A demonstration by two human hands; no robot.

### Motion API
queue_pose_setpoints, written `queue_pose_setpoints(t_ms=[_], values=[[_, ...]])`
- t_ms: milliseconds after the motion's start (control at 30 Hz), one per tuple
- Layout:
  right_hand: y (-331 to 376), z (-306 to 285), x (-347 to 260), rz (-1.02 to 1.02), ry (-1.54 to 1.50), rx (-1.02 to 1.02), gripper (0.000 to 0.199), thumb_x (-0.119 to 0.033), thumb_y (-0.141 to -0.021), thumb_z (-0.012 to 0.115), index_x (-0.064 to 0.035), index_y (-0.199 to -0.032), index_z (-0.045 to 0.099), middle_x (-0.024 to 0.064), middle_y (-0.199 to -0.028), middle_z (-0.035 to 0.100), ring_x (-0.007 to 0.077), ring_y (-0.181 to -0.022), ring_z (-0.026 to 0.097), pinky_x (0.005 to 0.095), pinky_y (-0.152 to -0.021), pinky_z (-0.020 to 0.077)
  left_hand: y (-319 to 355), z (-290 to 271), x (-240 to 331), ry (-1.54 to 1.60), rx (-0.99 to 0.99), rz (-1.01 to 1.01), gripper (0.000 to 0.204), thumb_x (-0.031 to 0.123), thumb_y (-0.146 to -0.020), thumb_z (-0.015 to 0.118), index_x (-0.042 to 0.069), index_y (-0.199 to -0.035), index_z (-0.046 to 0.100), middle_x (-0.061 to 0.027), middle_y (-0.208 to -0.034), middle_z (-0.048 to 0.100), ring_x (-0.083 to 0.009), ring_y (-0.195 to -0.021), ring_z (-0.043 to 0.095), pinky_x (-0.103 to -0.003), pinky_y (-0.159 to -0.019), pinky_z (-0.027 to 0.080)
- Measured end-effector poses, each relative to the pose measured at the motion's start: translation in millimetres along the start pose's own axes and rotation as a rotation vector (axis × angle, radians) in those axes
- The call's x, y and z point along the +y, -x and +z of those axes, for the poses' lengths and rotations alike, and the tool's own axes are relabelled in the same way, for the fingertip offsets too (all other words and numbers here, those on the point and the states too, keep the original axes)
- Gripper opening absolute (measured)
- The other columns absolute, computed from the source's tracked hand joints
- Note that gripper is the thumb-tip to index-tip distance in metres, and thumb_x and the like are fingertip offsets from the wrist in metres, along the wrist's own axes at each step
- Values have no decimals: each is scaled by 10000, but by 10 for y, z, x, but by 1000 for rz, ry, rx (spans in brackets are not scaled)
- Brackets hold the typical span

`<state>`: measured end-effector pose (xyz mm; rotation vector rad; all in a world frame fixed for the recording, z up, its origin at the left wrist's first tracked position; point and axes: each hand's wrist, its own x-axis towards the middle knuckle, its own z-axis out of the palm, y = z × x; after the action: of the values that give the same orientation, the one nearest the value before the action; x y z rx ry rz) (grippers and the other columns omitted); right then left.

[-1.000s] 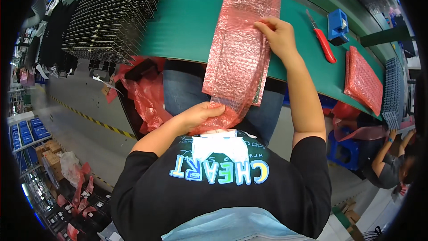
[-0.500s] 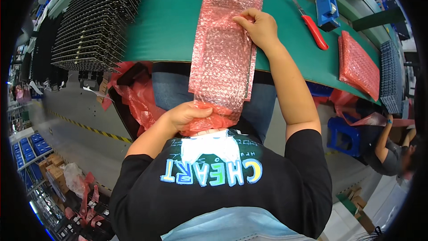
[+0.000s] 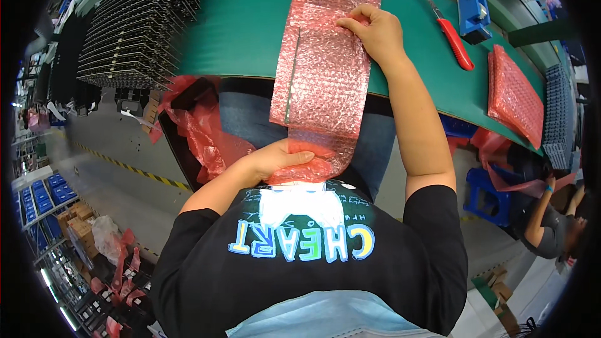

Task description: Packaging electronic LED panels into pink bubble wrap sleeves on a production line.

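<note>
The pink bubble-wrap bag (image 3: 325,69) lies with its long axis running straight away from the person, its far end out on the green table (image 3: 244,19) and its near end hanging off the table edge over the lap. The right hand (image 3: 374,31) presses down on the bag's right edge about a third of the way in from the far end, fingers curled over the wrap and closed on it against the tabletop. The left hand (image 3: 275,159) grips the near end just above the chest, fingers wrapped under the bunched, crumpled wrap and thumb laid across its top. Between the two grips the bag is stretched flat, with a straight seam running lengthwise near its left edge. To the right of the right hand, well apart, a red-handled cutter (image 3: 452,37) lies on the table beside a blue tape dispenser (image 3: 473,14), and farther right sits a stack of pink bubble-wrap bags (image 3: 514,95). Left of the bag, a stack of dark trays (image 3: 138,19) fills the table's far corner.
</note>
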<state>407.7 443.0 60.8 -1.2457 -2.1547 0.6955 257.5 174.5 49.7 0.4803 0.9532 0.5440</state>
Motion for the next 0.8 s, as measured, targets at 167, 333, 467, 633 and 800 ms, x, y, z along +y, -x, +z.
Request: queue_pose_setpoints(t_ms=[167,333,467,633,800], values=[[11,-7,-31,35,-7,-10,336,-472,-775,788,-140,-787,734,-26,-658,658,167,-592,591,297,-562,450,39,-8,-74,-97,-60,161,342,147,-1010,551,17,-1321,609,-97,-1269,651,-165,-1080,640,-255,-961,483],[22,15,-37,35,19,7,351,-488,-776,782,-143,-767,720,-31,-649,651,167,-584,593,297,-556,444,48,-14,-63,-56,-61,142,338,133,-1004,555,13,-1315,615,-81,-1275,648,-151,-1106,619,-243,-974,463],[26,38,-18,10,48,45,363,-506,-781,773,-149,-769,710,-33,-643,644,165,-565,584,302,-554,447,-21,-89,-152,-30,-104,167,340,130,-1002,557,14,-1317,613,-84,-1277,648,-155,-1105,621,-250,-980,463],[26,51,-15,-13,111,65,376,-522,-792,762,-152,-774,698,-36,-632,632,165,-558,583,304,-553,450,-11,-120,-158,0,-122,146,339,130,-1000,560,10,-1312,616,-91,-1278,646,-148,-1095,627,-243,-967,472],[13,33,-6,20,127,23,393,-535,-803,751,-149,-769,682,-36,-623,621,165,-563,587,305,-552,451,45,-182,-179,151,-168,160,341,116,-992,566,15,-1314,618,-99,-1221,676,-131,-968,661,-211,-841,513]])
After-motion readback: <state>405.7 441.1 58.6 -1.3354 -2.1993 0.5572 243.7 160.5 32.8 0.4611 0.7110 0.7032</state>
